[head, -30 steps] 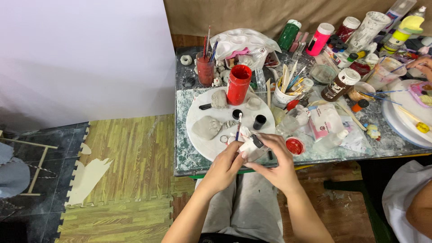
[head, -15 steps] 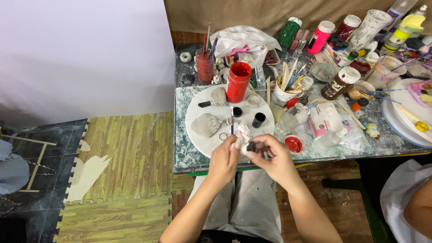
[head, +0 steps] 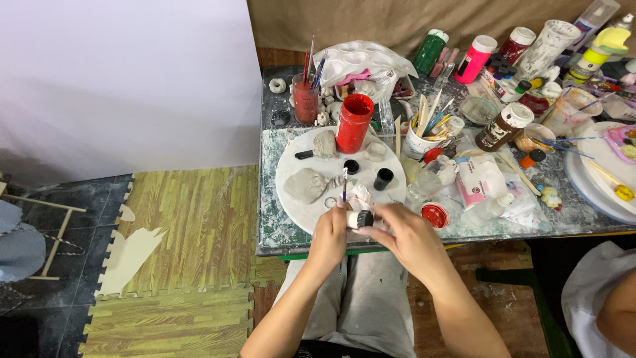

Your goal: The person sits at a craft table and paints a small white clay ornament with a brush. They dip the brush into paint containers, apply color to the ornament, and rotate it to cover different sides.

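My left hand (head: pixel 330 233) holds a small white paint bottle (head: pixel 356 218) on its side, and a thin paintbrush (head: pixel 344 186) stands up between its fingers. My right hand (head: pixel 405 233) pinches the bottle's black cap (head: pixel 366 217). Both hands hover over the near edge of a round white board (head: pixel 291 156). On the board are grey clay pieces (head: pixel 305 185), a crumpled white tissue (head: pixel 360 195), a red cup (head: pixel 353 122) and two small black pots (head: pixel 383 178).
The table behind is crowded with paint bottles (head: pixel 474 59), a cup of brushes (head: pixel 424 136), a red jar lid (head: pixel 435 215) and a white palette (head: pixel 361 61). Another person (head: pixel 599 305) sits at the right by a round plate (head: pixel 596 179). Foam mats (head: pixel 185 252) cover the floor.
Both hands have drawn back from over the board toward the table's near edge. The small bottle now lies between them, with my right fingers on its cap.
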`<state>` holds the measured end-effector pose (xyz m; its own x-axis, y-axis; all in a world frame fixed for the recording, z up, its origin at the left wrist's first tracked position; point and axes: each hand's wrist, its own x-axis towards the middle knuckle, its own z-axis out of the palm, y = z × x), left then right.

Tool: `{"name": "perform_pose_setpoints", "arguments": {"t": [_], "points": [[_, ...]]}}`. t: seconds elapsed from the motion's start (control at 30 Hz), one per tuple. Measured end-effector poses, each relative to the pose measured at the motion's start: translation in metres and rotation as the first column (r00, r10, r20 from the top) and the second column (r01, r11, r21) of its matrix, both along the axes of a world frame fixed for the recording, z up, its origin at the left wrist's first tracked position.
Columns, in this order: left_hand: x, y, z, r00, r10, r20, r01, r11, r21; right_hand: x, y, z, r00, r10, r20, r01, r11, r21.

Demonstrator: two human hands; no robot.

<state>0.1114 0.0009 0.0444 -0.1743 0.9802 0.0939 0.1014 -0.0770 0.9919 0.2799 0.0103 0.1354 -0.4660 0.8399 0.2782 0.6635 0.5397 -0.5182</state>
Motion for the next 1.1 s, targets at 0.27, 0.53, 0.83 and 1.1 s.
{"name": "perform_pose_setpoints", "arguments": {"t": [0.27, 0.53, 0.83, 1.1], "points": [[0.001, -0.002, 0.004, 0.966, 0.114, -0.233, -0.126, 0.991, -0.035, 0.003, 0.004, -0.006, 0.992, 0.091, -0.087, -0.1, 0.99, -0.102], [0.004, -0.002, -0.002, 0.998, -0.038, 0.041, 0.039, 0.999, -0.031, 0.014, -0.002, 0.002, 0.957, 0.285, 0.047, -0.284, 0.897, 0.34], [-0.001, 0.004, -0.012, 0.974, -0.105, 0.201, 0.129, 0.985, -0.112, 0.039, 0.007, -0.003, 0.935, 0.329, 0.136, -0.347, 0.756, 0.555], [-0.008, 0.007, -0.012, 0.727, -0.306, 0.615, 0.363, 0.931, 0.034, 0.05, 0.026, -0.061, 0.678, -0.165, -0.716, 0.096, 0.986, -0.136]]}}
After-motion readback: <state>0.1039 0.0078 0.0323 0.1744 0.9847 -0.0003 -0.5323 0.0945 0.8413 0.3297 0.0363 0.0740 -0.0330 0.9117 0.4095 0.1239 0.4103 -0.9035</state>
